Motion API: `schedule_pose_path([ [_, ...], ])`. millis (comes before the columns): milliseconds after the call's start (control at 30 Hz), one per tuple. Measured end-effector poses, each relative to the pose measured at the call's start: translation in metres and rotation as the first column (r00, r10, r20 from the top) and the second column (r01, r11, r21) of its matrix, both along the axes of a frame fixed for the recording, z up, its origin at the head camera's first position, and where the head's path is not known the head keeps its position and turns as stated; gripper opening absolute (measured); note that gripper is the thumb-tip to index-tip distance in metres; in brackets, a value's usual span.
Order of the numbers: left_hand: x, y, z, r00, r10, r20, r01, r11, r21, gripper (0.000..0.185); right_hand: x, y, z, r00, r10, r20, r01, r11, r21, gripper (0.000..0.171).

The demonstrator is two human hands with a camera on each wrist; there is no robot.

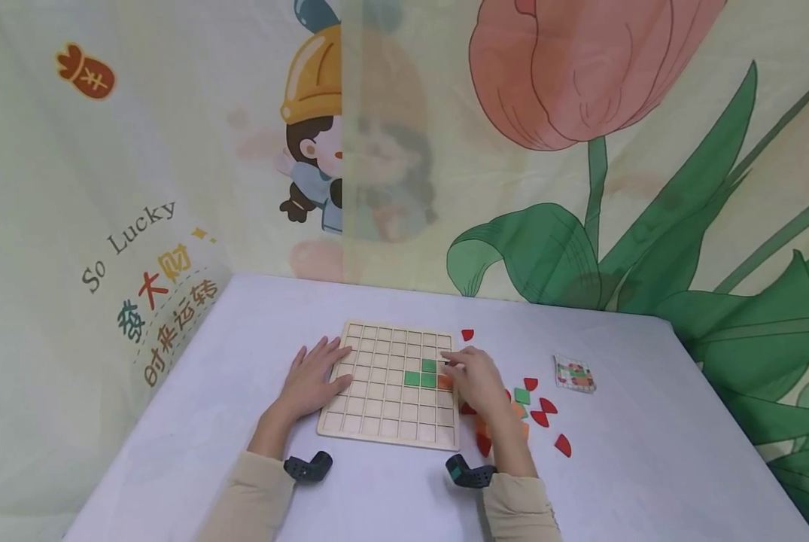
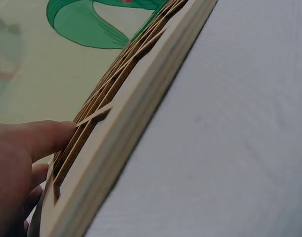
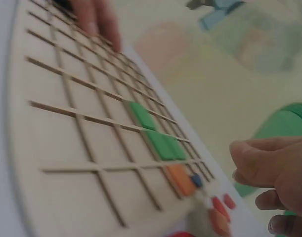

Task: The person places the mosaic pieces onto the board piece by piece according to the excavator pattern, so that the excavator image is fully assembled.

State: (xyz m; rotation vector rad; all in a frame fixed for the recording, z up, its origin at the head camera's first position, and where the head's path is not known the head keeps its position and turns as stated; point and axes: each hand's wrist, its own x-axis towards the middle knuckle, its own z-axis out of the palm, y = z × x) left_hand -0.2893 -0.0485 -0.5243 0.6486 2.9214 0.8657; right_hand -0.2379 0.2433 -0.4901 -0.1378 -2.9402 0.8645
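Left hand (image 1: pixel 312 380) flat on board (image 1: pixel 377 410) at nine o'clock, right hand (image 1: pixel 475 380) curled, grip unclear, hovering at three o'clock—could nudge green tiles (image 1: pixel 421 374) out of place.

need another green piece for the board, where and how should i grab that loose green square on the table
Pinch the green square by two opposite straight edges, coming from above: it lies flat on the table, right of the right hand, with red pieces close beside it.

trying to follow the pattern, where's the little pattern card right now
In the head view the small printed pattern card lies flat on the white table, right of the wooden grid board, just beyond the loose red pieces by the right hand.
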Motion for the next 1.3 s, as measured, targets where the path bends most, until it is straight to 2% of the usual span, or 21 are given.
schedule_pose_path([
  [133, 0.001, 0.000, 0.000, 1.000, 0.000, -0.006, 0.000, 1.000, 0.012, 0.058, 0.012, 0.049, 0.014, 0.987, -0.122, 0.104, 0.124, 0.992, -0.019, 0.037],
  [233, 0.001, 0.000, 0.000, 1.000, 0.002, -0.010, -0.001, 1.000, 0.017, 0.058, 0.026, 0.082, 0.018, 0.968, -0.173, 0.180, 0.181, 0.983, -0.026, 0.036],
  [400, 0.001, 0.000, 0.001, 1.000, 0.007, -0.002, -0.007, 1.000, 0.019, 0.058, 0.044, 0.113, 0.013, 0.917, -0.209, 0.340, 0.255, 0.962, -0.097, 0.034],
  [500, 0.001, -0.001, 0.002, 1.000, 0.008, 0.003, -0.008, 1.000, 0.021, 0.058, 0.046, 0.120, 0.006, 0.898, -0.218, 0.383, 0.272, 0.958, -0.094, 0.033],
  [633, 0.001, -0.002, 0.001, 1.000, 0.007, 0.005, -0.007, 1.000, 0.020, 0.058, 0.044, 0.120, 0.000, 0.907, -0.214, 0.362, 0.259, 0.962, -0.082, 0.032],
  [933, 0.001, -0.001, 0.000, 1.000, 0.002, 0.005, -0.002, 1.000, 0.023, 0.058, 0.041, 0.111, -0.002, 0.932, -0.196, 0.304, 0.227, 0.971, -0.070, 0.031],
  [1300, 0.002, -0.001, 0.002, 1.000, 0.007, 0.011, -0.007, 1.000, 0.012, 0.058, 0.022, 0.078, -0.006, 0.951, -0.228, 0.207, 0.249, 0.965, -0.083, 0.027],
])
